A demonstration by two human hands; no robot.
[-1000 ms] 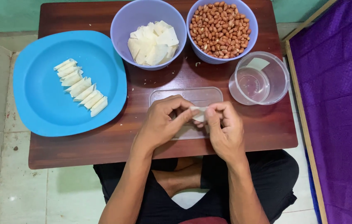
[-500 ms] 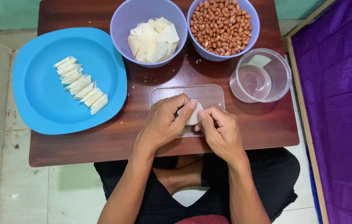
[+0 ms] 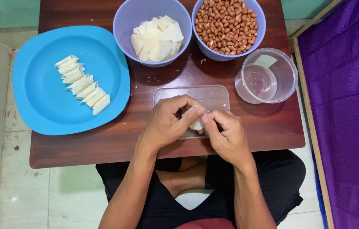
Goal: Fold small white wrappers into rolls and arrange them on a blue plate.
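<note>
My left hand and my right hand meet over a clear plastic lid lying flat on the wooden table. Between the fingertips of both hands sits a small white pastry wrapper, partly folded and partly hidden by my fingers. A lilac bowl of white wrapper squares stands just beyond the lid, and a second lilac bowl holds peanuts. On the blue plate at the left lies a row of several folded white rolls.
A clear round plastic tub with a little water stands at the right of the table. A purple cloth covers the floor on the right. Tiled floor lies to the left. My crossed legs are under the table's near edge.
The wrapper has been worked further between my fingertips, with both hands staying over the clear lid. Nothing else on the table moved.
</note>
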